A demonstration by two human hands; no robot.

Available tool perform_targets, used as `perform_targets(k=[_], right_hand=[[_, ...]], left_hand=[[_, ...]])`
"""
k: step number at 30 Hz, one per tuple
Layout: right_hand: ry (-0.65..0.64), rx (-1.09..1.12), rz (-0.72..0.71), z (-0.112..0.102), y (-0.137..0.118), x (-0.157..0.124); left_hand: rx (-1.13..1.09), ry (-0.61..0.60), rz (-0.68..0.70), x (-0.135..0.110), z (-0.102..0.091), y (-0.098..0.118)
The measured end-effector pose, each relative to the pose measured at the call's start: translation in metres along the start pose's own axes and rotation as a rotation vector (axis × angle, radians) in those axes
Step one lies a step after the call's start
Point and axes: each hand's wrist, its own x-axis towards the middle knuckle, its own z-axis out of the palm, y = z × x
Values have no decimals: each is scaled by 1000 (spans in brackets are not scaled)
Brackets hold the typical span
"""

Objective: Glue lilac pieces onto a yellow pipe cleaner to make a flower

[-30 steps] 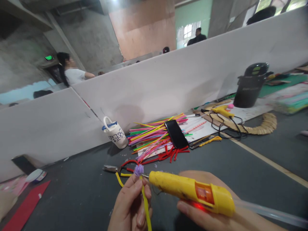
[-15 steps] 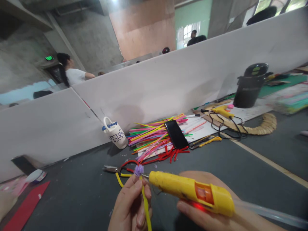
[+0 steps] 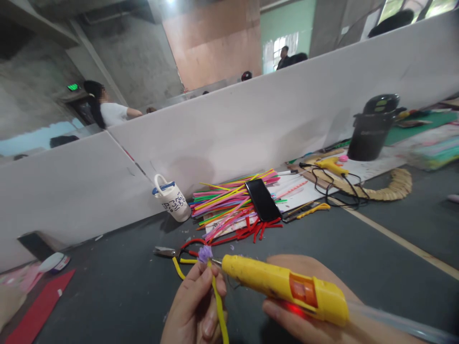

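Observation:
My left hand pinches a small purple fuzzy flower together with a yellow pipe cleaner that hangs down past the fingers. In my right hand is a yellow hot glue gun, its handle wrapped by the fingers. A red light glows below its body, and a clear glue stick sticks out of the back. The metal nozzle points left, at or very close to the flower's base; contact cannot be made out. Red-handled scissors lie just behind the flower.
Behind my hands are many coloured pipe cleaners, a black phone and a white cup. Further right lie another yellow glue gun with a black cord and a black bin. A white partition runs behind the table.
The purple flower has shifted very slightly left, leaving a little more of the nozzle showing. Both hands keep nearly the same place and hold.

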Motion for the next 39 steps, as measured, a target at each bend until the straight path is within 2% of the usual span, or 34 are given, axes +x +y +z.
perform_targets(k=[4,7,10,14,17,20,24,28,33,39], right_hand=[[-3,108,20,-6,-9,5],[-4,179,102,-10,-7,12],[-58,273,200,-12,8,22],[-274,201,387,-9,37,30],[-353,103,468,2,57,22],[-394,-90,502,14,70,7],[-442,-376,429,20,74,-7],[-525,-588,341,17,63,-5],[-499,-743,219,22,55,29],[-502,-741,-12,62,82,77]], left_hand=[[-30,-16,-38,-2,-2,2],[-55,7,-82,-5,-6,6],[-42,114,19,-6,-8,13],[-6,233,169,-2,-11,20],[29,250,186,5,-14,18],[116,212,163,12,-15,10],[151,165,138,20,-15,3],[139,172,144,22,-18,3],[135,173,145,23,-22,2],[135,160,142,23,-23,2]])
